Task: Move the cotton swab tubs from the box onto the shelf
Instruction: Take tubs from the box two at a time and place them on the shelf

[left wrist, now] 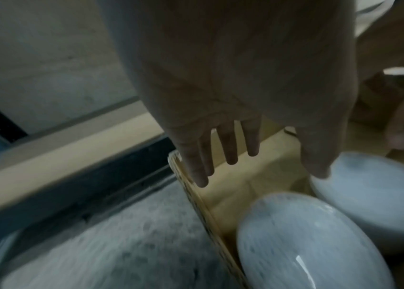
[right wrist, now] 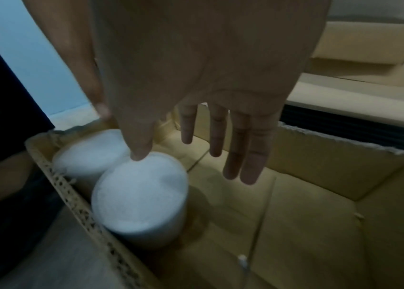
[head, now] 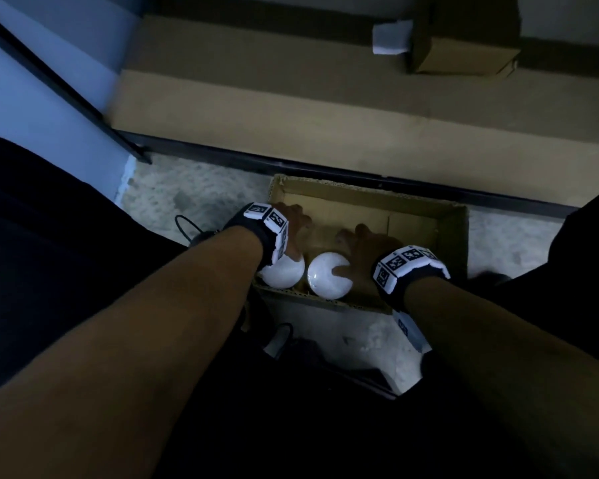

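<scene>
Two white round cotton swab tubs stand side by side in the near left corner of an open cardboard box [head: 461, 243] on the floor. My left hand [head: 296, 219] hovers over the left tub [head: 284, 273] with fingers straight and spread, holding nothing. In the left wrist view its thumb [left wrist: 317, 168] reaches the rim of the right tub [left wrist: 374, 197]. My right hand [head: 358, 238] is spread over the right tub [head: 329, 280], and its thumb [right wrist: 140, 152] touches the lid edge of that tub [right wrist: 141, 193]. The low shelf [head: 291, 108] runs behind the box.
On the shelf at the far right sit a small cardboard box [head: 464, 46] and a white object [head: 391, 38]. A black rail [head: 325, 172] edges the shelf front. The rest of the box floor [right wrist: 295, 224] is bare. My dark clothing fills the lower frame.
</scene>
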Action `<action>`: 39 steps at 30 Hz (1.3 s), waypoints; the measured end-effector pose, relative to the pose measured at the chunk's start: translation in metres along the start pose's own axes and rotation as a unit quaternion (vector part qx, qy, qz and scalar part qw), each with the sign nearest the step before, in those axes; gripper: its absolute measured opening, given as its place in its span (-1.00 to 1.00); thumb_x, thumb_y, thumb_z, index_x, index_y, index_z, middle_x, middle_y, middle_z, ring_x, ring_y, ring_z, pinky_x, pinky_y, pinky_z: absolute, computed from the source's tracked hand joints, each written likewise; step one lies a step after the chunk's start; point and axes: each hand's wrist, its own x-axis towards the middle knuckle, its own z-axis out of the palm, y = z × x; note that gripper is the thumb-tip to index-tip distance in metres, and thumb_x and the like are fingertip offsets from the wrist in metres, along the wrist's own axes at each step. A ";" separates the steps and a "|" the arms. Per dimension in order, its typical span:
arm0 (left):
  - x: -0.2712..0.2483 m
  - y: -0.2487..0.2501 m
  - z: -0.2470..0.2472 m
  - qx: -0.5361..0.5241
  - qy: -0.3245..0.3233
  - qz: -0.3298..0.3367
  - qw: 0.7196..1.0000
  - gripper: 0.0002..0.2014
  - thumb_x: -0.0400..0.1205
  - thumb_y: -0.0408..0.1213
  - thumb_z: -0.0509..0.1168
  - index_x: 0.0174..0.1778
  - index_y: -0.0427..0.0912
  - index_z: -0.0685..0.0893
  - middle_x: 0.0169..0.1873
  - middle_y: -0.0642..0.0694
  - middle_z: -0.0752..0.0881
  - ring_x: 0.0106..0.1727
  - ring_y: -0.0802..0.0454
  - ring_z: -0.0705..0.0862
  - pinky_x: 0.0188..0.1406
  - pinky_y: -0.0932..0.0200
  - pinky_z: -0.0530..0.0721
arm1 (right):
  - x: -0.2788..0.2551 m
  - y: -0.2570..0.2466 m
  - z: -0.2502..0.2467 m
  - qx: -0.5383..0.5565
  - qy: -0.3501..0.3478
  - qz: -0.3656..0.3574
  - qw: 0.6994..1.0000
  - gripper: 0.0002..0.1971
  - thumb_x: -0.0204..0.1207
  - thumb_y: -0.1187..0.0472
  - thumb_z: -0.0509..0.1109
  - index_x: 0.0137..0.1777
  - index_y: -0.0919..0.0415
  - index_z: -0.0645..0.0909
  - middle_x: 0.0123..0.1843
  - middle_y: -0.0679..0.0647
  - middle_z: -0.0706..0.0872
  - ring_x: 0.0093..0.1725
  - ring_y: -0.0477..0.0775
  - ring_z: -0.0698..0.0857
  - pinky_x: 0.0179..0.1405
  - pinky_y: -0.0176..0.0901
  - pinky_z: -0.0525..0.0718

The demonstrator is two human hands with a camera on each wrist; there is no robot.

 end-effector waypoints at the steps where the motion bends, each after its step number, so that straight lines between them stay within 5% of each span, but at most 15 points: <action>1: 0.002 0.001 0.005 -0.007 -0.015 -0.005 1.000 -0.05 0.54 -0.08 0.55 0.76 -0.07 0.14 0.73 -0.12 0.16 0.70 -0.14 0.24 0.57 0.06 0.31 | 0.002 -0.003 0.001 0.004 0.006 0.002 1.000 -0.14 0.45 -0.39 0.36 0.69 -0.09 0.19 0.58 0.13 0.32 0.32 0.31 0.61 0.13 0.06 0.64; 6: 0.006 0.008 0.021 0.001 0.008 -0.057 0.998 0.19 0.46 0.10 0.56 0.77 0.01 -0.18 0.76 -0.15 -0.05 0.72 -0.21 0.18 0.57 -0.11 0.41 | 0.001 -0.017 0.010 0.008 -0.002 0.014 1.000 -0.01 0.40 -0.41 0.39 0.72 -0.01 0.08 0.58 0.16 0.28 0.34 0.34 0.59 0.10 0.04 0.61; 11: -0.013 0.025 0.020 0.042 0.008 -0.075 0.996 0.02 0.68 -0.02 0.35 0.74 -0.16 -0.33 0.74 -0.24 -0.24 0.76 -0.20 -0.04 0.68 -0.04 0.17 | 0.005 -0.028 0.027 0.043 -0.019 0.039 0.998 0.15 0.27 -0.38 0.54 0.72 -0.01 -0.01 0.57 0.16 0.29 0.32 0.34 0.59 -0.03 -0.02 0.53; 13: -0.004 0.025 0.015 0.057 -0.023 -0.097 0.993 -0.11 0.72 -0.12 0.29 0.76 -0.18 -0.22 0.75 -0.23 -0.10 0.75 -0.22 0.03 0.68 -0.05 0.14 | 0.007 -0.034 0.032 0.063 -0.024 0.047 0.997 0.17 0.31 -0.32 0.55 0.75 -0.02 -0.10 0.66 0.19 0.18 0.43 0.36 0.52 0.12 0.04 0.57; 15: 0.008 0.031 0.028 0.099 -0.037 -0.066 0.992 -0.28 0.73 -0.15 0.29 0.76 -0.15 0.10 0.73 -0.21 0.16 0.71 -0.20 0.20 0.64 -0.03 0.19 | 0.006 -0.040 0.031 0.071 -0.024 0.036 0.997 0.08 0.44 -0.23 0.51 0.76 0.01 -0.13 0.71 0.23 0.07 0.53 0.38 0.41 0.32 0.09 0.52; 17: -0.002 0.038 0.025 0.000 -0.079 -0.102 0.992 -0.43 0.69 0.18 0.22 0.64 0.16 0.42 0.63 -0.01 0.43 0.66 0.03 0.36 0.64 0.03 0.22 | 0.004 -0.045 0.029 0.086 -0.035 0.040 0.995 0.02 0.51 -0.16 0.48 0.76 0.01 -0.14 0.74 0.25 -0.01 0.60 0.37 0.32 0.44 0.10 0.44; 18: -0.001 0.037 0.034 -0.017 -0.090 -0.114 0.989 -0.41 0.64 0.34 0.12 0.61 0.29 0.41 0.61 0.07 0.45 0.64 0.08 0.37 0.62 0.03 0.25 | 0.006 -0.046 0.031 0.088 -0.035 0.043 0.995 0.02 0.52 -0.15 0.47 0.77 0.00 -0.15 0.74 0.25 -0.04 0.61 0.37 0.31 0.45 0.12 0.43; 19: 0.011 0.036 0.044 0.021 -0.054 -0.042 0.997 -0.34 0.65 0.36 0.01 0.69 0.26 0.27 0.68 0.03 0.32 0.69 -0.04 0.29 0.64 -0.08 0.23 | 0.009 -0.046 0.034 0.086 -0.031 0.044 0.995 0.03 0.51 -0.15 0.48 0.77 -0.01 -0.16 0.74 0.26 -0.04 0.60 0.38 0.33 0.45 0.15 0.45; 21: 0.014 0.044 0.048 0.031 0.015 -0.062 0.997 -0.26 0.69 0.23 -0.08 0.77 -0.03 0.03 0.73 -0.19 0.12 0.69 -0.31 0.18 0.62 -0.30 0.18 | 0.012 -0.048 0.039 0.086 -0.025 0.042 0.995 0.05 0.48 -0.17 0.49 0.77 -0.03 -0.15 0.73 0.27 -0.02 0.58 0.40 0.36 0.43 0.18 0.49; 22: 0.012 0.046 0.046 0.034 0.000 -0.106 0.994 -0.28 0.72 0.16 -0.06 0.76 -0.16 0.09 0.71 -0.26 0.18 0.67 -0.31 0.23 0.62 -0.25 0.23 | 0.013 -0.049 0.039 0.095 -0.026 0.042 0.994 0.03 0.49 -0.16 0.49 0.77 -0.02 -0.13 0.73 0.26 -0.03 0.59 0.40 0.35 0.44 0.18 0.48; 25: 0.002 0.048 0.034 -0.017 0.005 -0.101 0.995 -0.46 0.79 -0.20 0.15 0.68 -0.33 0.29 0.66 -0.33 0.29 0.66 -0.26 0.30 0.62 -0.08 0.27 | 0.015 -0.047 0.036 0.128 -0.029 0.053 0.990 -0.05 0.53 -0.09 0.47 0.76 -0.01 -0.06 0.75 0.24 -0.05 0.60 0.40 0.33 0.45 0.18 0.44; 30: 0.005 0.041 0.034 -0.032 0.037 -0.106 0.993 -0.12 0.51 0.22 0.11 0.70 -0.19 0.14 0.63 -0.32 0.24 0.59 -0.37 0.31 0.53 -0.31 0.35 | 0.017 -0.038 0.038 0.149 -0.011 0.100 0.984 0.16 0.41 -0.16 0.56 0.77 -0.02 -0.21 0.78 0.19 -0.13 0.61 0.36 0.32 0.45 0.07 0.45; 33: 0.002 0.047 0.028 -0.001 0.044 -0.091 0.995 -0.08 0.47 0.25 0.17 0.70 -0.12 0.11 0.60 -0.28 0.27 0.50 -0.33 0.36 0.44 -0.31 0.41 | 0.019 -0.032 0.031 0.194 0.012 0.164 0.967 0.20 0.34 -0.21 0.58 0.76 -0.06 -0.21 0.77 0.15 -0.05 0.57 0.37 0.35 0.43 0.06 0.46; 39: 0.000 0.048 0.031 -0.001 0.137 -0.060 0.989 -0.13 0.48 0.15 0.36 0.65 -0.09 0.16 0.55 -0.26 0.34 0.39 -0.28 0.47 0.28 -0.20 0.59 | 0.013 -0.035 0.028 0.121 0.053 0.144 0.981 0.07 0.32 -0.24 0.55 0.70 -0.03 0.00 0.69 0.18 0.07 0.36 0.41 0.51 0.24 0.06 0.55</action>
